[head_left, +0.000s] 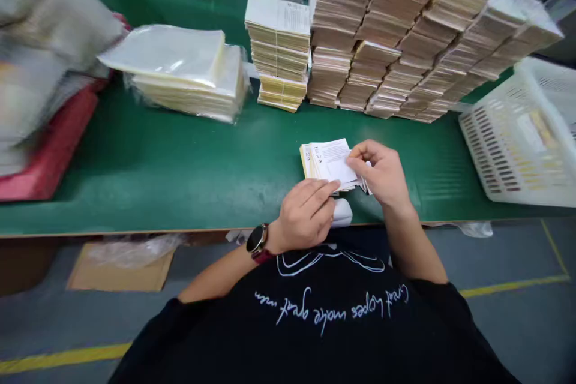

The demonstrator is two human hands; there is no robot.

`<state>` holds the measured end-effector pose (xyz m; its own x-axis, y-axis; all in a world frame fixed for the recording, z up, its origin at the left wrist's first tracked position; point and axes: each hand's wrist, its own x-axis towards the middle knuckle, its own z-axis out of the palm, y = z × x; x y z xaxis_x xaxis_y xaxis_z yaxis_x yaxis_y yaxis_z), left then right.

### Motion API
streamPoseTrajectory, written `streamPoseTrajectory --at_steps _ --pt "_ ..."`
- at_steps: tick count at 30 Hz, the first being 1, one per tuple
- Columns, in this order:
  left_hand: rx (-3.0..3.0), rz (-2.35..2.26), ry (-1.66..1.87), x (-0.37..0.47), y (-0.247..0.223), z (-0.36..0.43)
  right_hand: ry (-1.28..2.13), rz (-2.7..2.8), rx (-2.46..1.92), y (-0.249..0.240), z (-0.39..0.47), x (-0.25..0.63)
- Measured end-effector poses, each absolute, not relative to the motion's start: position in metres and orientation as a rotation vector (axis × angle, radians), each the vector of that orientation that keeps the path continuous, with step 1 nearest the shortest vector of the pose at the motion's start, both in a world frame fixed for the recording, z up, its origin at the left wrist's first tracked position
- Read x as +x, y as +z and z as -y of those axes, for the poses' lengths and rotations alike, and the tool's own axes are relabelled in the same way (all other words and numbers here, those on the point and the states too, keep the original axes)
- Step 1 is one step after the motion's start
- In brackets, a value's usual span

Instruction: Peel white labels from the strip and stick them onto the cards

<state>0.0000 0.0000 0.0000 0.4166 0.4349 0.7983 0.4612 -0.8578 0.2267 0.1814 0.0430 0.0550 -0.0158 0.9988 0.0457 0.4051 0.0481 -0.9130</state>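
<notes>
Green table [171, 159], head view: the sheets [333, 156] lie in a loose pile near its front edge, directly before the wearer and between both hands. They are printed, white on top with yellowish edges at the left, and fanned rather than squared.

Right hand [380, 171]: thumb and forefinger together, apparently pinched on the right edge of the sheets. Left hand [308, 213]: fingers bent, a fingertip resting on the near edge of the sheets; the thumb is hidden, so whether this hand grips cannot be told. A watch [256, 239] is on that wrist. A white object [342, 213] shows just below the sheets, partly covered.

Progress, as judged: the pile in hand is part-handled — spread, uneven, with no band visible. Squaring it appears outstanding. At the back, a neat stack [279, 42] with a thin band stands beside larger piles [387, 18], all in order. Whether these are finished or waiting cannot be determined — nor can the amount remaining.

Also noted: clear-wrapped packs [171, 57] to the left of the stack, and a white slotted basket [528, 171] at the far right. Its contents are not legible.
</notes>
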Motion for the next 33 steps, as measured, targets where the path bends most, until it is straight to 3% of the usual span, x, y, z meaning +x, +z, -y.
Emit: streamPoseTrajectory --at_steps 6,8,13,16,19,25,30,33 --pt "-2.626 0.829 -1.397 0.001 -0.002 0.000 0.347 1.836 -1.768 0.055 -0.036 0.180" --pt "-2.620 0.831 -1.404 0.002 -0.001 0.000 0.380 1.814 -1.826 0.053 -0.036 0.184" --pt "-2.643 0.824 -1.378 0.001 -0.002 0.002 0.927 1.559 -1.609 0.045 -0.038 0.192" --pt "-2.656 0.813 -1.348 0.001 -0.004 0.002 1.012 1.482 -1.548 0.043 -0.041 0.193" --pt "-2.651 0.826 -1.328 0.002 -0.006 0.002 0.915 1.529 -1.582 0.040 -0.039 0.191" --pt "-2.643 0.830 -1.353 0.002 -0.006 0.003 0.130 1.743 -1.725 0.040 -0.022 0.189" --pt "-2.524 0.861 -1.619 -0.003 -0.004 0.005 0.309 1.353 -1.729 0.038 -0.008 0.232" --pt "-2.482 0.876 -1.684 -0.006 -0.003 0.005 0.251 1.419 -1.919 0.026 -0.005 0.261"
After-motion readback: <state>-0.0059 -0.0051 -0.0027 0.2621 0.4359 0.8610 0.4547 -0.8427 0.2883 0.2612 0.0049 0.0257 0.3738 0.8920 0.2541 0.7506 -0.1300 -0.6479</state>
